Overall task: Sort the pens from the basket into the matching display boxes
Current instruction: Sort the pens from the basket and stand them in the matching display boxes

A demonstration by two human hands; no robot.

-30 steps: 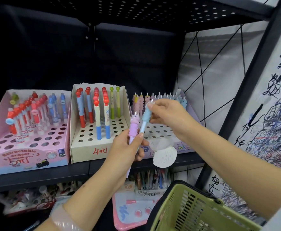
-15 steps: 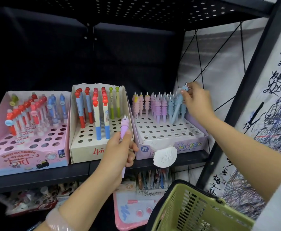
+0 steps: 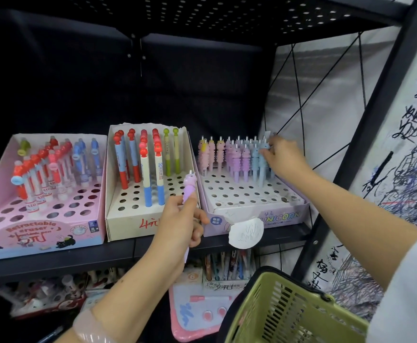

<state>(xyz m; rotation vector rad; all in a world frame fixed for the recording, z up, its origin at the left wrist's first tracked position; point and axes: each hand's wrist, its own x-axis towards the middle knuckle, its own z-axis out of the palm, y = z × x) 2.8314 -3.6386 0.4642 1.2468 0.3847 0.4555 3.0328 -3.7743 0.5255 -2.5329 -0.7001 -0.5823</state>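
my right hand (image 3: 283, 157) pinches a blue pen (image 3: 262, 164) into the unicorn box's (image 3: 257, 216) back right corner; left hand (image 3: 177, 224) grips a purple pen (image 3: 189, 188), unplaced.

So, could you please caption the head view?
Right hand seats blue pen in unicorn box; left hand holds purple pen.

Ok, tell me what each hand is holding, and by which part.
Left hand grips a purple unicorn pen round its lower barrel. Right hand pinches a blue unicorn pen near its head, over the unicorn box.

Left hand (image 3: 177, 219) curled in a fist-like grip, right hand (image 3: 283, 154) outstretched, fingers pinching.
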